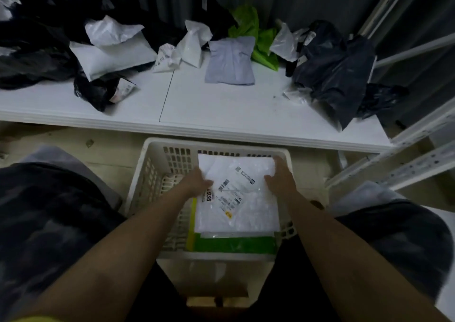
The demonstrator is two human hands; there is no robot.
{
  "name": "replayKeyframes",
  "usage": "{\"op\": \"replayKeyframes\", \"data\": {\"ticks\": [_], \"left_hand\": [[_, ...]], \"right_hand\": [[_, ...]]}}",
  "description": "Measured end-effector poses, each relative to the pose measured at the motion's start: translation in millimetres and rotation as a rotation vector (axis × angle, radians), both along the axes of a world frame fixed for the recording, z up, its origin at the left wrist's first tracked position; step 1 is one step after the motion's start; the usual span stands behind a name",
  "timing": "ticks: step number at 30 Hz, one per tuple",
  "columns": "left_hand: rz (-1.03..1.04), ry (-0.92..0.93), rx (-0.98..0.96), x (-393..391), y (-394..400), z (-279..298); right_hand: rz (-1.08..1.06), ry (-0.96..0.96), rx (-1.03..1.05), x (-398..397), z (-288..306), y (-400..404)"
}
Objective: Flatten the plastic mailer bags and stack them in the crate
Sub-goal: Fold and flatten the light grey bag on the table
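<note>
A head-worn camera looks down at a person's two bare forearms reaching into a cream plastic crate (pixel 152 174) with perforated walls, which stands on the floor between the person's knees, just in front of a white table (pixel 221 109). A flattened white mailer bag (pixel 242 198) with a printed shipping label and barcodes lies on top of a stack inside the crate, toward its right side. The left hand (pixel 197 182) rests on the bag's left edge, its fingers laid fairly flat against the plastic with the thumb over the top surface. The right hand (pixel 280 177) holds the bag's upper right corner, its fingers curling over the far edge. Beneath the white bag, the edges of a green mailer bag (pixel 234 244) and a yellow strip (pixel 190 240) show at the near end of the stack. On the table above, unflattened bags lie scattered: a crumpled white mailer bag (pixel 110 50) at the left, a small black bag with a label (pixel 98 92) in front of it, a pale lavender bag (pixel 231 60) lying fairly flat at the centre, a bright green bag (pixel 256 36) behind it, and a heap of dark navy bags (pixel 332 70) at the right. Metal shelving uprights (pixel 406 154) stand at the right edge.
</note>
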State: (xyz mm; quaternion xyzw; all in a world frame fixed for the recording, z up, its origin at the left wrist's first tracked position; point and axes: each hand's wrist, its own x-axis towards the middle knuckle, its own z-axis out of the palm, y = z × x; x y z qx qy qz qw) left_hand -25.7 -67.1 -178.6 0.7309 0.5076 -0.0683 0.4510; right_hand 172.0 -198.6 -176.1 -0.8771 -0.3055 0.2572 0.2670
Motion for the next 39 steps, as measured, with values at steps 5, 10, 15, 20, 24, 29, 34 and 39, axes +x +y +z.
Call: {"op": "replayKeyframes", "data": {"ticks": [5,10,15,20,24,29,34,39], "left_hand": [[-0.302,0.376,-0.101,9.4,-6.5,-30.2],[-0.448,0.25,0.144,31.8,17.1,-6.8],[-0.324,0.032,0.434,59.3,56.8,39.6],[-0.166,-0.109,0.584,91.6,96.0,82.4],[-0.112,-0.118,0.577,118.4,142.7,92.6],[-0.035,-0.031,0.465,140.1,185.0,83.6],[0.014,-0.068,0.403,156.2,212.7,66.4],[0.075,-0.174,0.248,163.3,220.0,60.7]], "right_hand": [[0.278,-0.04,-0.538,5.6,-12.0,7.2],[0.299,-0.124,-0.315,11.0,8.4,47.3],[0.351,-0.362,-0.081,14.4,55.3,95.8],[0.416,-0.545,0.097,22.7,84.0,144.8],[0.321,-0.424,0.149,53.2,85.6,192.5],[0.187,-0.136,0.193,89.8,71.4,234.0],[0.066,0.114,0.266,117.6,61.8,269.0],[0.014,0.234,0.317,120.2,52.8,278.1]]}}
